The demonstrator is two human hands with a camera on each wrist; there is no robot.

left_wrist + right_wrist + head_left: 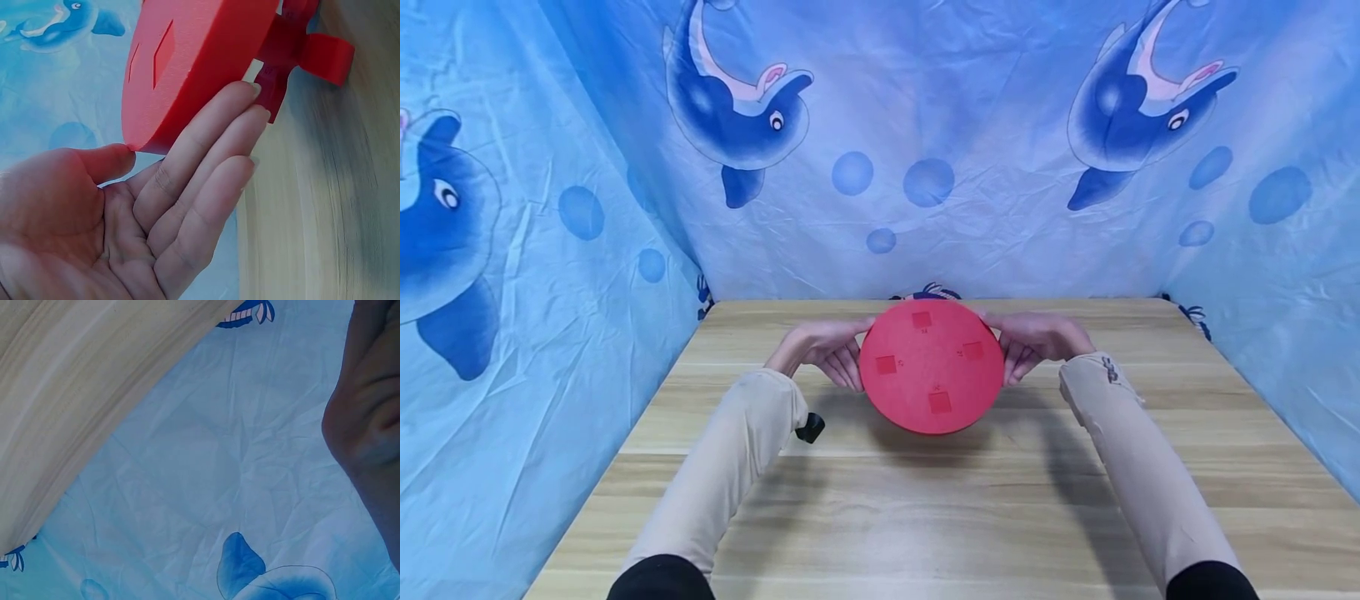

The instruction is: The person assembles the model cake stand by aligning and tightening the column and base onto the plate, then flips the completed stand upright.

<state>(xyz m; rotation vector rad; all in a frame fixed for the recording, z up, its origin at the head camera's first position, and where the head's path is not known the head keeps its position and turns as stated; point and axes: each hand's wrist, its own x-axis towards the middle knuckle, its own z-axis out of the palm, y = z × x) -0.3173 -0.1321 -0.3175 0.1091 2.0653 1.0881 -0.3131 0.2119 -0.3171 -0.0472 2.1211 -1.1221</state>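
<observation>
A red round disc-shaped piece (931,358) is held over the table, its flat face tilted toward the head camera. Several square recesses with small marks are set in that face. The left hand (833,350) grips its left edge; in the left wrist view the thumb is at the rim and the fingers (206,134) lie along the side. Curved red parts (328,59) stick out from its underside there. On the opposite edge the right hand (1033,340) holds the disc, thumb on top and fingers below. In the right wrist view only part of this hand (372,419) shows, without the disc.
A wood-grain table (925,525) lies under both arms. Blue cloth (880,100) printed with dolphins hangs behind it and along both sides. A small black device (810,427) sits by the left wrist.
</observation>
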